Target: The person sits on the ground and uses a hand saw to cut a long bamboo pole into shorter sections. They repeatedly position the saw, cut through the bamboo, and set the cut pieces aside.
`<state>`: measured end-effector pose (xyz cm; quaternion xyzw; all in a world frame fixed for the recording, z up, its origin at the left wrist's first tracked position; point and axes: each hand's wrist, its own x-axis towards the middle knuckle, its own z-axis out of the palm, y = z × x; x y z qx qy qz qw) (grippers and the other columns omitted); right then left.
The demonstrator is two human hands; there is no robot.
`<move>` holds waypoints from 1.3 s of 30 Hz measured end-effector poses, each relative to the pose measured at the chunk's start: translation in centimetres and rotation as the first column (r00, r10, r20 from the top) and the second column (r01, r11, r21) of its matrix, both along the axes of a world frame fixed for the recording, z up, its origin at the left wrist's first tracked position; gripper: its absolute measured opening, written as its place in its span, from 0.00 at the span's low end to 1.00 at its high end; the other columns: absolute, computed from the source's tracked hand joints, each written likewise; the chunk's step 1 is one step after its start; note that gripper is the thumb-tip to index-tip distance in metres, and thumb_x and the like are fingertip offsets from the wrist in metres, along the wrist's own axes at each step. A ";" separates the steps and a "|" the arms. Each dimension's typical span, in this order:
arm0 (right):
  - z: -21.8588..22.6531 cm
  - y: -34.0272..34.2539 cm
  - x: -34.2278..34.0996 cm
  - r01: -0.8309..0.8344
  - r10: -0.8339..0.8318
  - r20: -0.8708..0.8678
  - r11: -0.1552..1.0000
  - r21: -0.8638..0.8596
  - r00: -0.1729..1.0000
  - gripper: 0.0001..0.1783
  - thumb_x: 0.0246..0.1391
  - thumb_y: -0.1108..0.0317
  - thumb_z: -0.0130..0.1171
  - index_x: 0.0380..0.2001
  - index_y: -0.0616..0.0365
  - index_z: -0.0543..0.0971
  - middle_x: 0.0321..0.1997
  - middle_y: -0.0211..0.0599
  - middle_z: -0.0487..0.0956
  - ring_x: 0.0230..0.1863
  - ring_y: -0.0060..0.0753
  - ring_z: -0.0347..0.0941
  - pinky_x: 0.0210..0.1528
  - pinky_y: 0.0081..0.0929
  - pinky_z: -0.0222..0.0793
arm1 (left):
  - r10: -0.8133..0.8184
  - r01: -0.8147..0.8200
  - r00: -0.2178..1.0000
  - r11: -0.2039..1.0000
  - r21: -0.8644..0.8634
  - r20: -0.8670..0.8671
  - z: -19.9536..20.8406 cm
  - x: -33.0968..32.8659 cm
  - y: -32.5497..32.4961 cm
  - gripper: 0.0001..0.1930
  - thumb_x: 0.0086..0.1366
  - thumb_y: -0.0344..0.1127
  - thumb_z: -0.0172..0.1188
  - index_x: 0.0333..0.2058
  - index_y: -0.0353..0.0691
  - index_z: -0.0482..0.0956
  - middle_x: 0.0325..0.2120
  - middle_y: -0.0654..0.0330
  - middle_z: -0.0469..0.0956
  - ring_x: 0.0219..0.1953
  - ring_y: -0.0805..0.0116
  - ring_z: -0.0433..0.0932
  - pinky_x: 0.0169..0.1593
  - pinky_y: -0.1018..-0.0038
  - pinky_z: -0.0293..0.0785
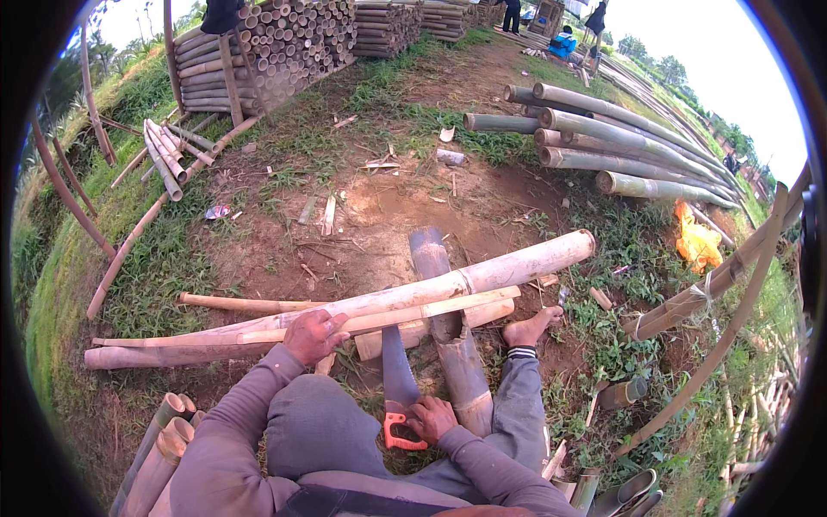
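Observation:
My right hand (433, 418) is closed round the orange handle of a hand saw (398, 366). Its blade points away from me, and its tip reaches the near edge of a pale split bamboo strip (431, 308). To the left, my left hand (314, 336) is closed on that strip, with its fingers over the top. A thick bamboo pole (517, 261) lies just beyond the strip, slanting up to the right. Both cross a dark notched bamboo piece (465, 375) that runs away from me. Short of them is a cut bamboo length (491, 314).
My bare foot (527, 332) rests right of the notched piece. Bamboo poles (646, 151) are heaped at the far right, near a yellow-orange bag (696, 239). A large bamboo stack (297, 47) stands at the back left. Upright bamboo pieces (164, 444) are at lower left.

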<state>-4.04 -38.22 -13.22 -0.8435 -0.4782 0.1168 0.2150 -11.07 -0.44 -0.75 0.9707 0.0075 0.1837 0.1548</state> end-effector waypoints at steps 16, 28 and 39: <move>14.1 5.9 15.4 -0.231 0.174 0.438 0.970 0.081 0.882 0.36 0.56 0.50 0.71 0.66 0.49 0.79 0.46 0.37 0.81 0.49 0.48 0.76 0.57 0.48 0.67 | -0.071 0.056 0.990 0.991 0.122 0.122 0.0 -7.2 0.0 0.28 0.66 0.52 0.71 0.62 0.51 0.81 0.30 0.61 0.75 0.32 0.58 0.80 0.37 0.60 0.78; 10.1 8.7 16.2 -0.381 0.299 0.411 0.915 0.133 0.861 0.34 0.54 0.61 0.74 0.65 0.50 0.79 0.49 0.39 0.81 0.50 0.48 0.77 0.56 0.48 0.68 | 0.049 -0.056 0.995 0.995 0.080 0.085 -2.2 -9.6 0.8 0.25 0.66 0.53 0.71 0.58 0.53 0.83 0.31 0.63 0.74 0.33 0.61 0.79 0.40 0.63 0.77; 9.5 8.4 17.3 -0.372 0.316 0.374 0.924 0.087 0.872 0.33 0.59 0.59 0.71 0.67 0.51 0.79 0.51 0.40 0.81 0.52 0.49 0.77 0.58 0.49 0.67 | 0.060 -0.068 0.991 0.996 0.060 0.119 -3.0 -9.1 0.3 0.26 0.64 0.54 0.72 0.57 0.51 0.83 0.30 0.64 0.74 0.33 0.61 0.80 0.39 0.62 0.78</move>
